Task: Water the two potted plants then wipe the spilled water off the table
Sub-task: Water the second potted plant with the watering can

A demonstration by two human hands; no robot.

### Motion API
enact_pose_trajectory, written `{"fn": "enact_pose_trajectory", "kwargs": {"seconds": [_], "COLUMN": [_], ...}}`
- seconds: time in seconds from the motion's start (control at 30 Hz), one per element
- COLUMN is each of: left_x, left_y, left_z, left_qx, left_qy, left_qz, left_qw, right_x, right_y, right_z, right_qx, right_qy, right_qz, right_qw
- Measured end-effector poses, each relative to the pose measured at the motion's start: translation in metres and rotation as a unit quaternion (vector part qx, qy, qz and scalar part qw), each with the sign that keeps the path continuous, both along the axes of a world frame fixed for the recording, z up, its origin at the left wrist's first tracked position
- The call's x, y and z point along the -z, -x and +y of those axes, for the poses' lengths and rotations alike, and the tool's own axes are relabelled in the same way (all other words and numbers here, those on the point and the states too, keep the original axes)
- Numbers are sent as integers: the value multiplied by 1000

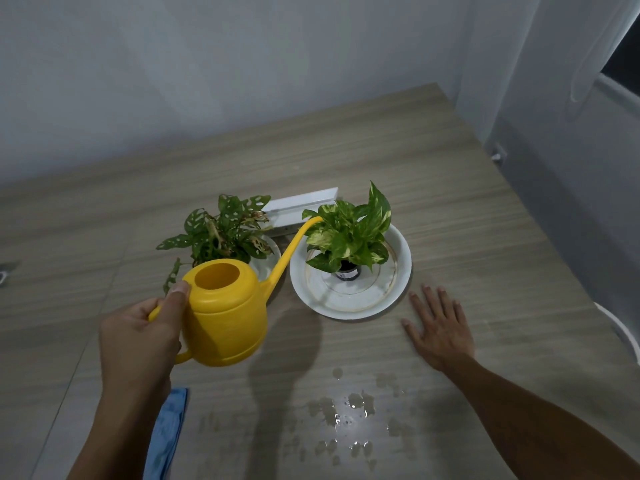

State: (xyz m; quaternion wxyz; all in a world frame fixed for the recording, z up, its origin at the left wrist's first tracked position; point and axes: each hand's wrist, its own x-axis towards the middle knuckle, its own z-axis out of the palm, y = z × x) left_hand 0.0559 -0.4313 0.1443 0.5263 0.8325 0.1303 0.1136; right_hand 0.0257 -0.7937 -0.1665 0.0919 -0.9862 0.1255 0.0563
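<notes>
My left hand [142, 336] grips the handle of a yellow watering can [227, 311], held above the table with its long spout reaching the leaves of the right plant [349, 233]. That variegated plant sits in a small dark pot on a white saucer [388, 299]. The left plant [221, 230], with holed dark leaves, stands just behind the can on its own white saucer [265, 266]. My right hand [438, 327] lies flat, fingers spread, on the table right of the big saucer. Spilled water [349, 407] lies in patches near the front. A blue cloth [166, 434] lies under my left forearm.
A white box [301, 209] lies behind the two plants. The wooden table [467, 209] meets a grey wall at the back and a curtain at the right. A white round object [623, 327] shows at the right edge.
</notes>
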Motion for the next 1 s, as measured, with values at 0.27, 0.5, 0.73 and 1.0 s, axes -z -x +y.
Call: {"fn": "enact_pose_trajectory", "kwargs": {"seconds": [0.27, 0.5, 0.73, 1.0], "left_x": [-7, -13, -18, -19], "left_y": [-2, -2, -2, 1], "left_z": [-3, -9, -7, 0], "left_qx": [1, -4, 4, 15], "left_qy": [-20, -23, -34, -43], "left_qz": [-16, -21, -26, -20], "left_qw": [1000, 1000, 999, 999], "right_x": [1, 1, 0, 0], "right_y": [-1, 0, 0, 1], "right_z": [0, 1, 1, 1], "right_qx": [-2, -3, -1, -3], "right_qy": [-3, -5, -2, -5], "right_qz": [7, 17, 18, 11], "right_qw": [1000, 1000, 1000, 1000]}}
